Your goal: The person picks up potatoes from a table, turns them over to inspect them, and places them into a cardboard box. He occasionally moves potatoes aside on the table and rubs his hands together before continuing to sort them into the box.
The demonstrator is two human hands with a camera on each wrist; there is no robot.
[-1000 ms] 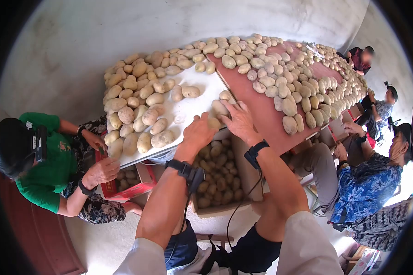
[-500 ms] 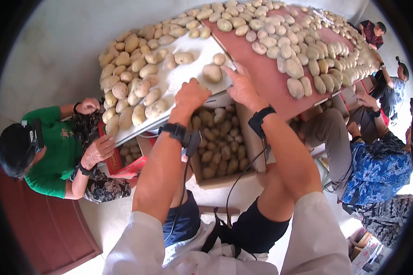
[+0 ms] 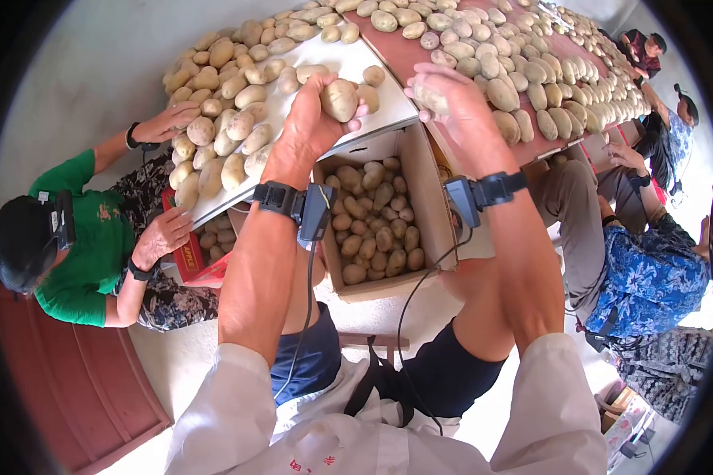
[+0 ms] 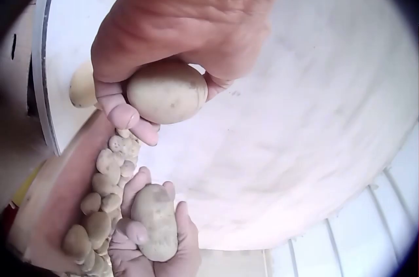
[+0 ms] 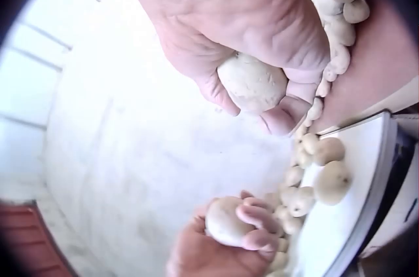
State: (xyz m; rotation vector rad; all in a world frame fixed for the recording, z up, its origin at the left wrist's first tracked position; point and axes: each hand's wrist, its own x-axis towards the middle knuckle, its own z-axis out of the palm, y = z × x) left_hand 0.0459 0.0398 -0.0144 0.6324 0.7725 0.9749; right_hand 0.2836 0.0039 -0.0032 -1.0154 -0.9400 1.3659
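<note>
In the head view my left hand (image 3: 310,119) holds a potato (image 3: 340,100) above the white board's front corner. My right hand (image 3: 457,107) grips another potato (image 3: 430,100) over the red board's near edge. Fingers curl round the left potato (image 4: 167,92) in the left wrist view, where the right hand's potato (image 4: 154,222) also shows. From the right wrist, thumb and fingers wrap a pale potato (image 5: 252,83). One potato (image 3: 367,96) lies on the white board just behind the left hand, and a smaller one (image 3: 374,75) lies beyond it.
A cardboard box (image 3: 440,207) of potatoes stands below the boards' front edge. Many potatoes cover the white board (image 3: 291,59) and red board (image 3: 388,49). A person in green (image 3: 83,237) sits at left, a person in blue (image 3: 650,277) at right. A red box (image 3: 188,261) stands at left.
Both hands have risen from the board, moved apart and turned palm-up, each now with a potato. The person in green has reached one hand to the potatoes.
</note>
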